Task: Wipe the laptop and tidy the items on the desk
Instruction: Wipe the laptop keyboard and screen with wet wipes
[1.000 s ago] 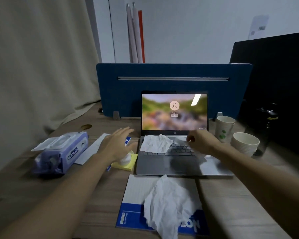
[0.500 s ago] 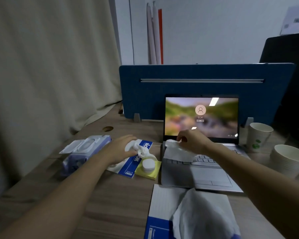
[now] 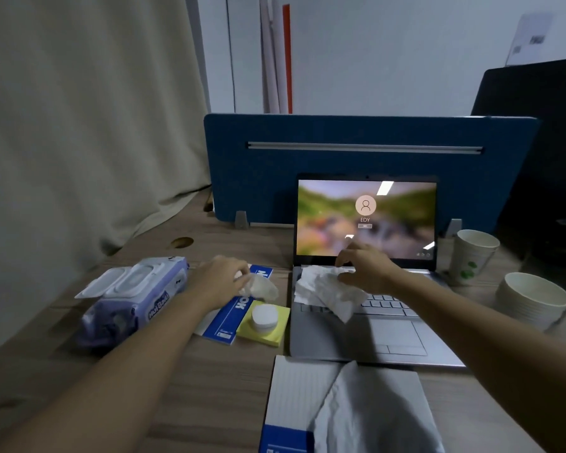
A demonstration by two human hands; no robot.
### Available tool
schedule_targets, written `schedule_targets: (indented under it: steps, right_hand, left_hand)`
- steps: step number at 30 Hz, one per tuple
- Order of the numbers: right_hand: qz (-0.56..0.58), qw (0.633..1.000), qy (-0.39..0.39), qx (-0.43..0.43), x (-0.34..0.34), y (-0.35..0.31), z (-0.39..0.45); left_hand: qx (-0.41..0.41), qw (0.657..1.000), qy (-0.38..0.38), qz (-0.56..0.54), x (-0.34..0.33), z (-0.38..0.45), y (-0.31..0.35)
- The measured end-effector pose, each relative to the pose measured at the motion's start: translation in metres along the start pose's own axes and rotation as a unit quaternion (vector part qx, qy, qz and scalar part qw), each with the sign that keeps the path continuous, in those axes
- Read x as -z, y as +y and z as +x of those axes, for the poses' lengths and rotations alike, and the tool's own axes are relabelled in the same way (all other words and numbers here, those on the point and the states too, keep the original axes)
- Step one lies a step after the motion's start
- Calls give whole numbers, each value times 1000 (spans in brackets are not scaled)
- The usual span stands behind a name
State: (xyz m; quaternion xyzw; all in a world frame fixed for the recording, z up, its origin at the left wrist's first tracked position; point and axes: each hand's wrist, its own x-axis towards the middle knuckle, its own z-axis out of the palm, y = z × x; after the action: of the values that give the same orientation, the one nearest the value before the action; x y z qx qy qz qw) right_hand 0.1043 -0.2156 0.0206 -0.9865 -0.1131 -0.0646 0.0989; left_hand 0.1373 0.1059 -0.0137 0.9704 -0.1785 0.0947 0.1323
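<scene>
while the right hand (image 3: 366,269) pinches a crumpled tissue (image 3: 324,289) over the open laptop (image 3: 356,331) keyboard, hiding the far keys, the left hand (image 3: 219,279) grips a blurred, see-through wrapper (image 3: 262,287) over a notebook (image 3: 232,318) on the counter (image 3: 193,387).

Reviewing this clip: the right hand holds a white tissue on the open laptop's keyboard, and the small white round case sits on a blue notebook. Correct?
Not quite. In the head view the small white round case sits on a yellow sticky-note pad, not the notebook. The rest holds.
</scene>
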Motion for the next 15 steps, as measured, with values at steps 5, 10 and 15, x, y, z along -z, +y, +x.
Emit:
schedule_targets:
  steps: [5, 10, 15]
  right_hand:
    - [-3, 1000, 0, -16, 4, 4, -7]
    - [5, 1000, 2, -10, 11, -4, -21]
    - [10, 1000, 5, -2, 28, -11, -48]
  left_hand:
    - [21, 999, 30, -33, 16, 1, 11]
    - [-2, 997, 59, -51, 31, -10, 34]
    - [-38, 994, 76, -72, 42, -30, 64]
